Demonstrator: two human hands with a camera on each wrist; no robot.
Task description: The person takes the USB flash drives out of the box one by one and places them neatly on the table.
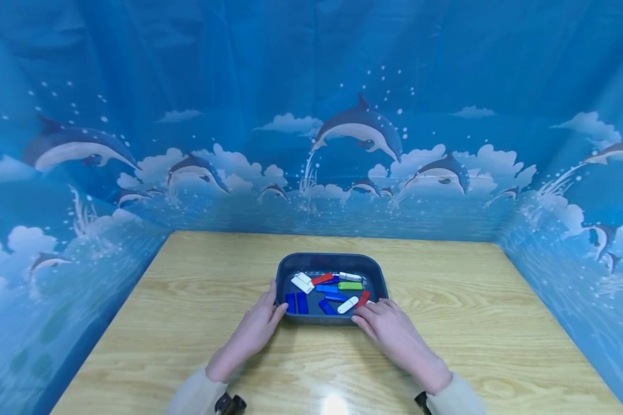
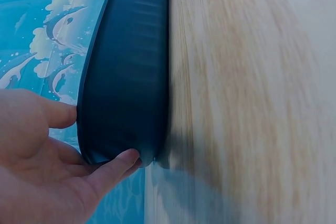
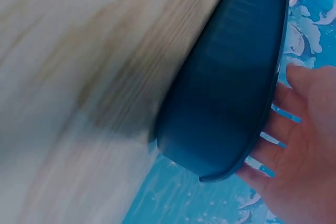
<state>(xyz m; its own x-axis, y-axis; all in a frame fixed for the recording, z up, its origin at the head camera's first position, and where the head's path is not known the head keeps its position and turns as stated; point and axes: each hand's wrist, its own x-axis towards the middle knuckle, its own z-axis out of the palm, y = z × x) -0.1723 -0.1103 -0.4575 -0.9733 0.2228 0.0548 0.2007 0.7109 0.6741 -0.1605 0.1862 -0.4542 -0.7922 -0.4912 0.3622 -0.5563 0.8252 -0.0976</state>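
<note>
A dark blue plastic bin (image 1: 319, 320) stands on the table, with several USB sticks lying loose in it: white (image 1: 348, 305), blue (image 1: 302, 303), red (image 1: 322, 279) and green (image 1: 350, 286). My left hand (image 1: 256, 327) holds the bin's near left corner, thumb at the rim and fingers round the end wall (image 2: 121, 98). At the near right corner, my right hand (image 1: 393, 332) reaches over the rim beside a red stick (image 1: 363, 298). Its fingertips are hidden behind the bin wall (image 3: 220, 77) in the right wrist view, so I cannot tell whether they pinch a stick.
The wood-grain table (image 1: 462, 323) extends around the bin on all sides. A blue curtain (image 1: 311, 213) printed with dolphins and clouds encloses the table at the back and both sides. Pale sleeves (image 1: 457, 397) and dark wrist straps show at the bottom edge.
</note>
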